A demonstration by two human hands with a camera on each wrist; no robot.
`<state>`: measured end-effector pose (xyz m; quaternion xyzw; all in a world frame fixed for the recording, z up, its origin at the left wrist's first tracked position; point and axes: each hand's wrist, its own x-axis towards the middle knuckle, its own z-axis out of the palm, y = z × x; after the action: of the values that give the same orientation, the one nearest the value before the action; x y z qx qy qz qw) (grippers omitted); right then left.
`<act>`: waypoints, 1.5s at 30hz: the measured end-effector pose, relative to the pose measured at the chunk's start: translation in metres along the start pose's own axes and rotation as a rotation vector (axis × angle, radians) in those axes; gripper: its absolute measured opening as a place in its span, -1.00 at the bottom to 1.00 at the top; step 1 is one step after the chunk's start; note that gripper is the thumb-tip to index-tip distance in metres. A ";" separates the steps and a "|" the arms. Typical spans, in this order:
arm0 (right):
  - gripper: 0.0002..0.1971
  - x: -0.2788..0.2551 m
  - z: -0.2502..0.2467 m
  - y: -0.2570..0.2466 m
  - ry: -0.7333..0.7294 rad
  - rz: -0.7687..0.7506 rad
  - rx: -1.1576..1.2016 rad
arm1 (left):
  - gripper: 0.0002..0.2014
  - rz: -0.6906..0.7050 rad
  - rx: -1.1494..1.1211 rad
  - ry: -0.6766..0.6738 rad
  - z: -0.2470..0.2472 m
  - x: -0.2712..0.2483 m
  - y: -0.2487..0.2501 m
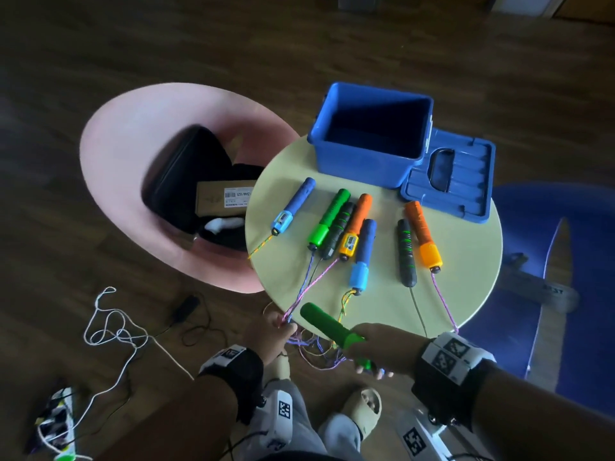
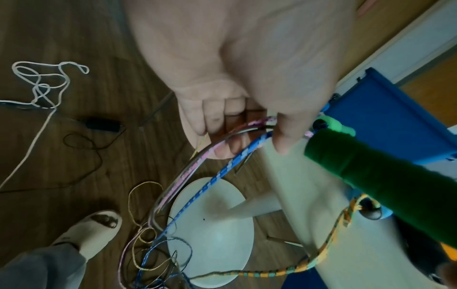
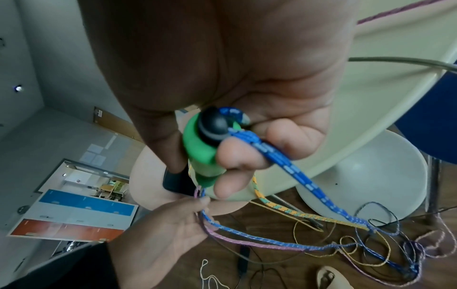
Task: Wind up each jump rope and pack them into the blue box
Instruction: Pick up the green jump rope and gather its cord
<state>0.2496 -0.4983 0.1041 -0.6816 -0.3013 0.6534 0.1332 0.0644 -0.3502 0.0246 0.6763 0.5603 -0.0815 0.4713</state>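
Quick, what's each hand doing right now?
Left hand: pinching a bunch of ropes at the table edge.
Right hand: gripping a green handle, its blue rope lying over a finger.

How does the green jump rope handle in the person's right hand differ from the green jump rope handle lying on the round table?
The green handle in the right hand is lifted at the table's near edge, gripped by the right hand; the green handle on the round table lies flat, untouched, beside a black handle. The held handle's foam end points up and left; the lying one's points toward the blue plastic box. Both carry a blue patterned rope.
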 end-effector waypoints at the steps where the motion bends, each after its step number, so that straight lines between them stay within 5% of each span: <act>1: -0.81 0.001 0.001 -0.001 -0.011 0.015 -0.012 | -0.69 0.031 -0.022 0.015 -0.003 -0.002 -0.001; 4: -0.72 0.002 0.004 -0.007 -0.051 0.056 -0.016 | -0.60 0.140 -0.075 0.053 -0.013 -0.009 0.007; 8: -0.65 0.010 0.008 -0.009 -0.045 0.082 -0.037 | -0.69 0.112 -0.298 -0.026 -0.020 -0.023 0.028; 12: -0.58 0.022 0.012 -0.014 -0.052 0.019 -0.068 | -0.85 -0.097 -0.651 -0.078 -0.016 -0.027 0.035; 19: -0.66 0.036 0.019 -0.022 -0.018 -0.047 -0.042 | -0.66 -0.437 -0.879 -0.132 -0.015 -0.028 0.045; 31: -0.65 0.031 0.018 -0.007 0.058 -0.117 0.012 | -0.74 -0.591 -0.963 -0.119 -0.010 -0.021 0.040; 38: -0.51 0.030 0.015 -0.003 0.109 -0.155 -0.065 | -0.67 -0.468 -0.771 -0.129 -0.019 -0.027 0.054; 45: -0.50 0.005 0.004 -0.007 0.023 -0.159 -0.148 | -0.73 0.433 -0.005 0.350 -0.040 -0.045 0.075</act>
<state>0.2437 -0.4910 0.1031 -0.6710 -0.4004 0.6088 0.1375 0.0942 -0.3466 0.1163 0.7829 0.4760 0.1404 0.3753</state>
